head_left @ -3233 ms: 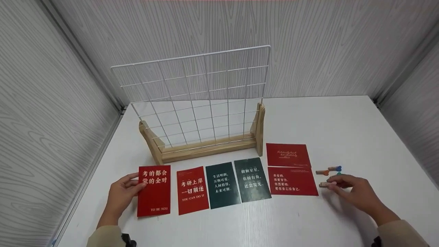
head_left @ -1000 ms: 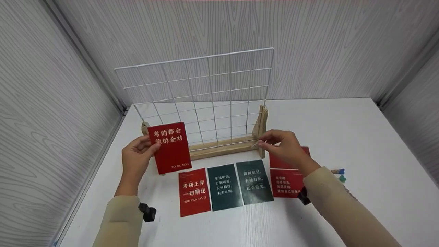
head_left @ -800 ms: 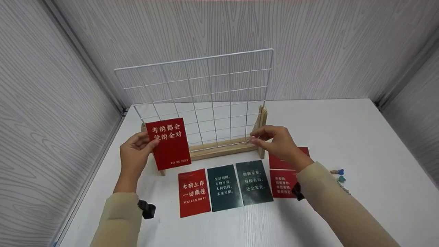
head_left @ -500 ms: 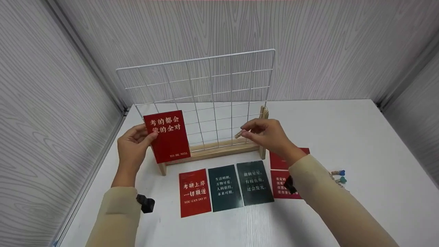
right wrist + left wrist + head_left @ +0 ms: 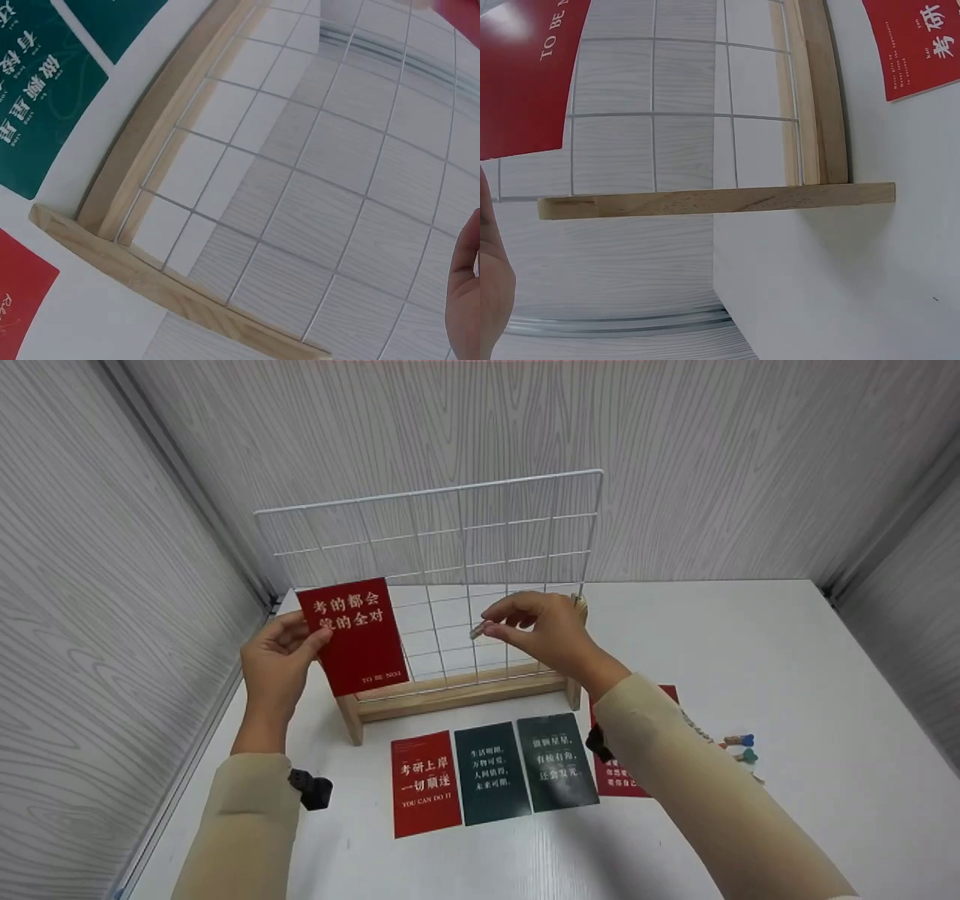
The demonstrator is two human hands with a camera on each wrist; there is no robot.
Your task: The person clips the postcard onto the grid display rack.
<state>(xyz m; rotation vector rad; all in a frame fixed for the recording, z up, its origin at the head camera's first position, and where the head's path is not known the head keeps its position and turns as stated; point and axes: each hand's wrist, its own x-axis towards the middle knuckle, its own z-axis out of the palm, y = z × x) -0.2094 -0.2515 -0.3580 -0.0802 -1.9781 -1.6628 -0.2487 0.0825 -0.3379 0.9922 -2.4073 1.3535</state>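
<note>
Between thumb and fingers, my left hand [image 5: 276, 671] pinches the left edge of a red card [image 5: 360, 652] with white Chinese writing. The card is held up in front of the left part of a white wire grid [image 5: 431, 493], slightly tilted; whether it touches the wires I cannot tell. My right hand [image 5: 551, 634] pinches a small wooden clothespin [image 5: 477, 631] before the middle of the grid. A wooden stand [image 5: 465, 692] carries the grid. In the right wrist view only part of the right hand [image 5: 463, 300] shows, and its clothespin is out of sight.
In front of the stand lie a red card [image 5: 426, 802] and two dark green cards [image 5: 493, 802]. More red cards [image 5: 619, 786] are partly covered by the right sleeve. Several clothespins with coloured ends, one blue [image 5: 742, 740], lie at the right.
My left hand has lifted the red card from the table up to the grid. The right hand has taken a clothespin from the right and moved left and up with it.
</note>
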